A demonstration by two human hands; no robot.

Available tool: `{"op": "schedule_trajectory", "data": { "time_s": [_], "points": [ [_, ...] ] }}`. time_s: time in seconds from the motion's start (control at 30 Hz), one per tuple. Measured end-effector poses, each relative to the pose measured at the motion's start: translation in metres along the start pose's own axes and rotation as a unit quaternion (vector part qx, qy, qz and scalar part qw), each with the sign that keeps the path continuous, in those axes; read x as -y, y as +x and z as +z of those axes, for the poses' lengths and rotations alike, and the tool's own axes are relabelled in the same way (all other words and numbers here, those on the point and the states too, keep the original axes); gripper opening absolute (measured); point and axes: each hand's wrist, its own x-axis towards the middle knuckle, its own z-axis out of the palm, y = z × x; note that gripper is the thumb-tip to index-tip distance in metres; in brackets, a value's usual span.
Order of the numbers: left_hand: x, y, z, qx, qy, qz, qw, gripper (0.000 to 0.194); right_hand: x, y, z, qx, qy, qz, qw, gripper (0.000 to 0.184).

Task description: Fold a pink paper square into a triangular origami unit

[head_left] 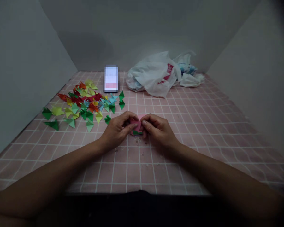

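Both of my hands meet at the middle of the pink checked table cover. My left hand and my right hand each pinch a small pink piece of folded paper with a green edge showing at its bottom. The paper rests low, at the table surface, between my fingertips. My fingers are curled and closed on it from both sides.
A heap of several folded paper pieces in green, yellow, red and blue lies at the left. A phone stands behind it. White plastic bags lie at the back right. Grey walls enclose the table on three sides.
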Motion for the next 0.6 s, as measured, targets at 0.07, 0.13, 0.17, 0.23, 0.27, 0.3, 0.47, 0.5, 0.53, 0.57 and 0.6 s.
{"op": "schedule_trajectory", "data": {
  "time_s": [0.07,0.13,0.17,0.23,0.27,0.3,0.47,0.5,0.53,0.57,0.6],
  "points": [
    [0.0011,-0.0003,0.0001,0.000,-0.006,-0.002,1.000,0.007,-0.0001,0.0000,0.0001,0.006,0.006,0.002,1.000,0.013],
    [0.0023,-0.0007,0.0001,-0.001,-0.008,-0.007,1.000,0.008,-0.0007,-0.0002,-0.0001,0.008,0.008,0.003,1.000,0.012],
    [0.0028,-0.0009,0.0001,-0.003,-0.009,-0.009,1.000,0.008,-0.0010,-0.0003,-0.0003,0.009,0.010,0.002,1.000,0.011],
    [0.0038,-0.0012,0.0001,-0.003,-0.015,-0.014,1.000,0.008,-0.0013,-0.0007,-0.0007,0.011,0.017,0.001,1.000,0.010],
    [0.0042,-0.0013,0.0001,-0.004,-0.020,-0.015,1.000,0.008,-0.0013,-0.0008,-0.0009,0.013,0.020,0.001,1.000,0.010],
    [0.0045,-0.0013,0.0001,-0.005,-0.025,-0.017,1.000,0.008,-0.0011,-0.0010,-0.0009,0.015,0.023,0.002,1.000,0.010],
    [0.0047,-0.0017,0.0000,-0.005,-0.038,-0.021,0.999,0.006,0.0011,-0.0014,0.0001,0.013,0.022,0.016,1.000,0.008],
    [0.0049,-0.0018,0.0000,-0.005,-0.039,-0.021,0.999,0.006,0.0015,-0.0014,0.0003,0.012,0.019,0.019,1.000,0.007],
    [0.0053,-0.0019,0.0001,-0.004,-0.041,-0.020,0.999,0.006,0.0017,-0.0013,0.0004,0.011,0.015,0.020,1.000,0.007],
    [0.0057,-0.0019,0.0002,-0.005,-0.044,-0.019,0.999,0.006,0.0017,-0.0013,0.0004,0.011,0.012,0.019,1.000,0.006],
    [0.0062,-0.0019,0.0004,-0.004,-0.047,-0.018,0.999,0.006,0.0016,-0.0012,0.0003,0.012,0.009,0.017,1.000,0.007]
  ]
}}
